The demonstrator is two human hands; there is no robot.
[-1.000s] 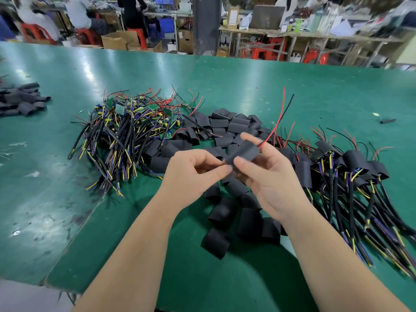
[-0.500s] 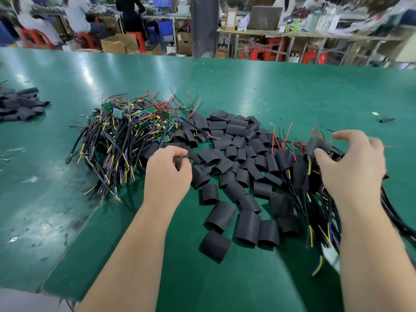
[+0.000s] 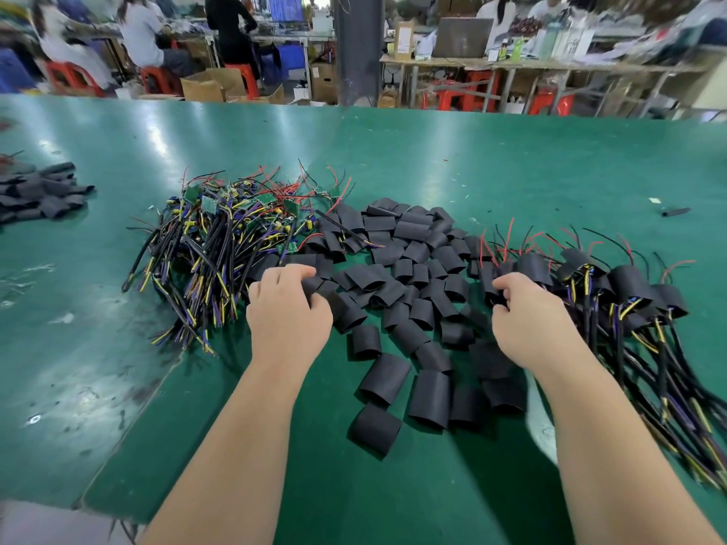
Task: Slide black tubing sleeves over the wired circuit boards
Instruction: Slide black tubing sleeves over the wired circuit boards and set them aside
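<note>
- R hand [image 3: 527, 318] has shifted left since 0.5 s ago, off the far-right heap to the right edge of the loose sleeves [image 3: 397, 277]; L hand [image 3: 289, 314] is much where it was.
- R hand: thumb & fingers curled round one black sleeve [image 3: 492, 295] at that edge, knuckles up.
- L hand: fingers curled down onto sleeves at the pile's left edge; can't tell if it grips any.
- Loose sleeves lie flat betw. the hands, mid-table, pointing all ways. Nearest ones [image 3: 384, 378] have their long axis roughly near-to-far, open ends facing near.
- Bare wired boards [image 3: 220, 245], left of L hand: green boards at the far end, cables run near-left, red leads stick out far.
- Sleeved boards [image 3: 629, 293], right of R hand: sleeves at the far end, cables trail near-right, red/black leads point far.
- Green table [image 3: 432, 159] under all.
- Small sleeve heap [image 3: 43, 194] far left, well apart; stray black piece [image 3: 676, 211] far right.
</note>
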